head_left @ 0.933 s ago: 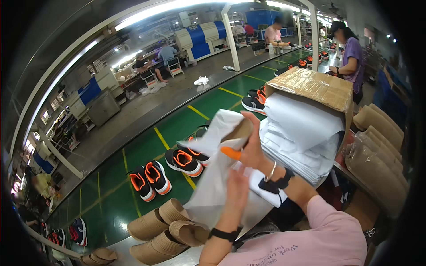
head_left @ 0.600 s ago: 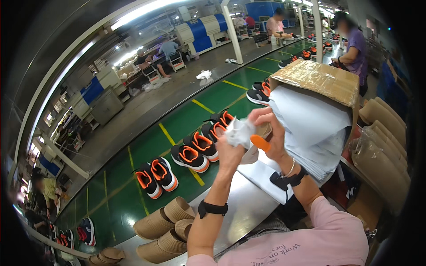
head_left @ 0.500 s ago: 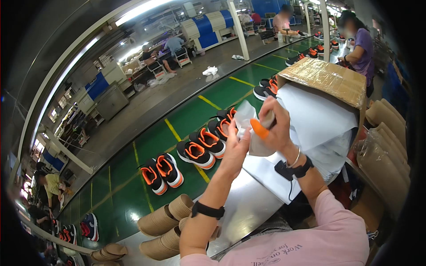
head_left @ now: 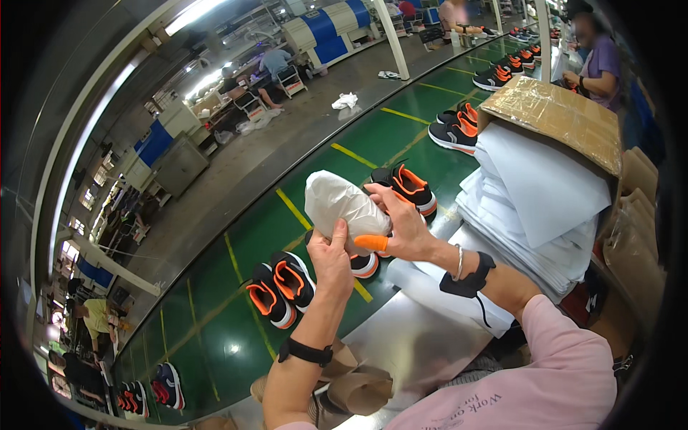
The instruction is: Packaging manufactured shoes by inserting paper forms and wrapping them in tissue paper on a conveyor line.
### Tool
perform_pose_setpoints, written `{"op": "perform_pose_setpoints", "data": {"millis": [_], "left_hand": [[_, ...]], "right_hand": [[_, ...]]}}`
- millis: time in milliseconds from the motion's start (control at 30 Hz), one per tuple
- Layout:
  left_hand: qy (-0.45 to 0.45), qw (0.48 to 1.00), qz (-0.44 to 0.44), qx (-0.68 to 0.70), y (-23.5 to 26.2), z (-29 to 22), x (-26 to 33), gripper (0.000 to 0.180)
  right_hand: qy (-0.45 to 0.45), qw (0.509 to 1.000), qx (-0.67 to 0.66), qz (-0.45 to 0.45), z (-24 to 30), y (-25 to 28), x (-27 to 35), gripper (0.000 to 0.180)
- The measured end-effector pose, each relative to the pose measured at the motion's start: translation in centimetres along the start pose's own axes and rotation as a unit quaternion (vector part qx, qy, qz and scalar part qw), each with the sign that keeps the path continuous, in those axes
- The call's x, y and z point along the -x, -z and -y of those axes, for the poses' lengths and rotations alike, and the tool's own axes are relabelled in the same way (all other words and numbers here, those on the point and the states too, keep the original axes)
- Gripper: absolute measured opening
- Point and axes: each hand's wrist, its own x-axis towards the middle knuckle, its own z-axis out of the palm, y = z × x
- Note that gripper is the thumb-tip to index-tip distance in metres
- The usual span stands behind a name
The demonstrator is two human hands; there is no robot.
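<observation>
From the head camera, my left hand (head_left: 331, 259) and my right hand (head_left: 403, 228) are both closed around a wad of white tissue paper (head_left: 341, 206), held up between them; my right thumb wears an orange rubber cot (head_left: 373, 244). Beyond my hands, black-and-orange sneakers (head_left: 281, 289) sit in pairs on the green conveyor belt (head_left: 215, 337). To the right of my right hand lies a stack of white paper sheets (head_left: 545, 193) under a cardboard box (head_left: 555, 118).

Bright overhead strip-light glare, fisheye-warped edges
</observation>
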Motion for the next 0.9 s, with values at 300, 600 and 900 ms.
{"op": "perform_pose_setpoints", "data": {"millis": [300,600,900], "left_hand": [[0.006,0.837,0.088,-0.54,10.4,5.1,-7.7,0.034],[-0.167,0.719,0.202,-0.644,13.8,9.9,-11.4,0.019],[-0.112,0.757,0.221,-0.605,13.9,9.0,-12.5,0.028]], "right_hand": [[-0.154,0.967,0.172,0.111,-5.4,-1.2,1.0,0.051],[-0.219,0.843,0.295,0.392,-10.3,-7.6,-5.4,0.05],[-0.004,0.89,0.205,0.407,-9.7,-7.5,-1.3,0.046]]}}
